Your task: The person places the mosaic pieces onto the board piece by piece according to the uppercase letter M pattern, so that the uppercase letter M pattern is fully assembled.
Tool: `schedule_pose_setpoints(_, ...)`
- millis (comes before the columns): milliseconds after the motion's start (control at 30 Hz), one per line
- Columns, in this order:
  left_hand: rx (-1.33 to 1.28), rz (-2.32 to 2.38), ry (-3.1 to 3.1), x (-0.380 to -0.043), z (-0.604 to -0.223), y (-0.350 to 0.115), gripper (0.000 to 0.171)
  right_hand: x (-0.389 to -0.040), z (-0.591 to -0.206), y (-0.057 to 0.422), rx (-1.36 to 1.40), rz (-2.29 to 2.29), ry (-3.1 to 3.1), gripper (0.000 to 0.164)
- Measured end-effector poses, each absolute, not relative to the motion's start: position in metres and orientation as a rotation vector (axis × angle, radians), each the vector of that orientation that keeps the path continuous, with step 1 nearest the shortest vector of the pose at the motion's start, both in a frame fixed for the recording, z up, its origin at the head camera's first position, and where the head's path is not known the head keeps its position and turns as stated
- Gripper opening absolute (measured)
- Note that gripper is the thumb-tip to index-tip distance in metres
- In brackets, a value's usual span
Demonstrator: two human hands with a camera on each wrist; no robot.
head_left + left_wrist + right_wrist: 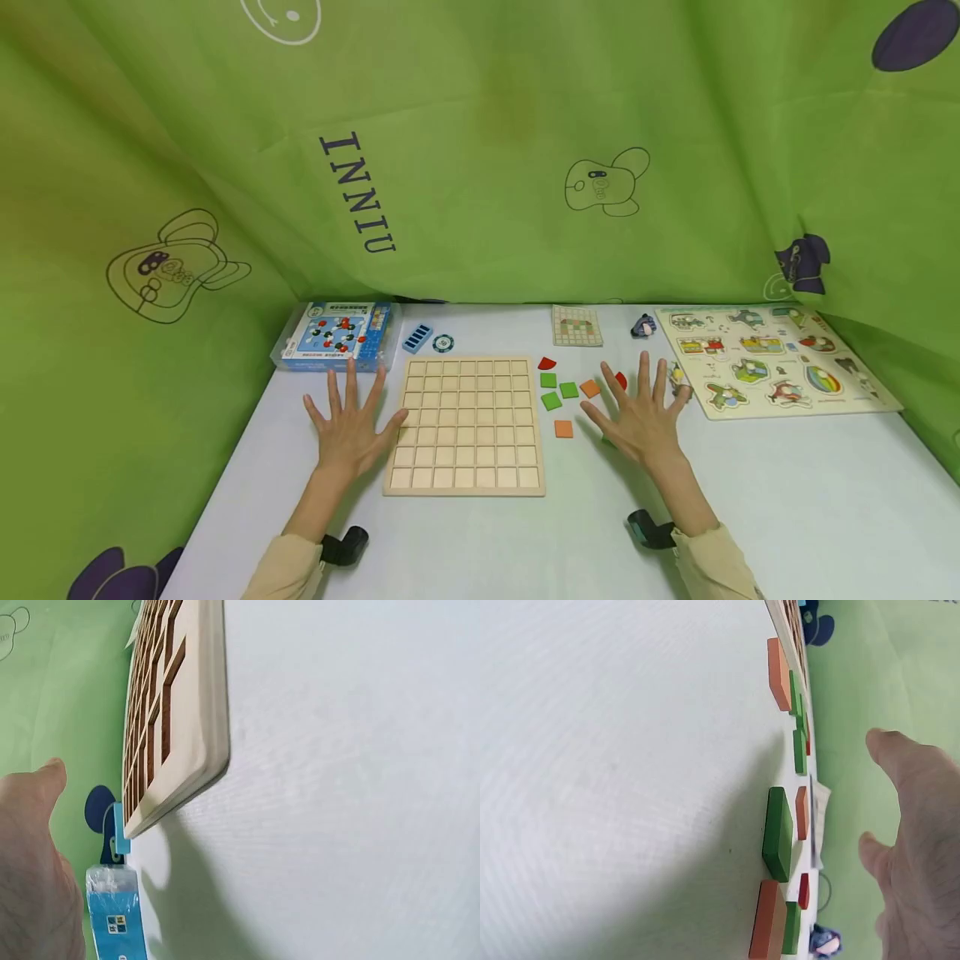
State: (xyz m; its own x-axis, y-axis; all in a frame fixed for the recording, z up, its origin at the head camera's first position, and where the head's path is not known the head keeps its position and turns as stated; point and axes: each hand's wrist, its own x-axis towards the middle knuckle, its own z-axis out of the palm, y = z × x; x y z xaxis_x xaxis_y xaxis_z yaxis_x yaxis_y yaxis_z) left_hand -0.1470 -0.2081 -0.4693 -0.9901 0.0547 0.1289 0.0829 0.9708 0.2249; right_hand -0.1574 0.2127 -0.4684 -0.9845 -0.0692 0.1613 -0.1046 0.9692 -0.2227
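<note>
Fingers spread wide, my left hand (348,433) hovers at the left edge of a pale wooden grid board (466,415), its thumb overlapping that edge in the head view. The board's squares hold no tiles. My right hand (647,421) is also spread and holds nothing, over the right part of the scattered tiles. Among these are green square tiles (569,390), orange square tiles (564,429) and red quarter-round pieces (547,363). In the right wrist view, a green tile (778,832) and an orange tile (767,922), partly hidden by the hand in the head view, lie flat.
A boxed molecule set (337,333) stands back left, beside a blue slotted piece (417,337) and a round chip (443,342). A pattern card (577,325) and small figure (642,326) lie behind the tiles. A picture puzzle board (780,358) is at right; green curtain (480,167) surrounds the table.
</note>
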Motion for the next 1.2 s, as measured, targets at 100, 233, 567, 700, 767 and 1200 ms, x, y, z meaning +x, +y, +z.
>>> schedule_pose_setpoints(100,-0.112,-0.359,-3.009,-0.144,-0.468,-0.207,0.078,-0.156,-0.469,0.213,0.131,0.344,-2.954,0.078)
schedule_pose_setpoints(233,-0.137,-0.364,-2.990,-0.138,-0.466,-0.206,0.078,-0.155,-0.471,0.214,0.136,0.340,-2.944,0.078)
schedule_pose_setpoints(567,-0.320,-0.357,-3.006,-0.105,-0.462,-0.209,0.079,-0.145,-0.465,0.220,0.153,0.333,-2.965,0.076)
schedule_pose_setpoints(700,-0.529,-0.460,-3.037,-0.094,-0.461,-0.215,0.081,-0.140,-0.461,0.220,0.177,0.353,-2.970,0.075)
schedule_pose_setpoints(767,-0.618,-0.473,-3.029,-0.090,-0.461,-0.219,0.081,-0.138,-0.460,0.219,0.198,0.373,-2.971,0.075)
schedule_pose_setpoints(1200,-0.804,-0.579,-3.012,-0.103,-0.475,-0.236,0.079,-0.131,-0.456,0.214,0.240,0.438,-3.029,0.074)
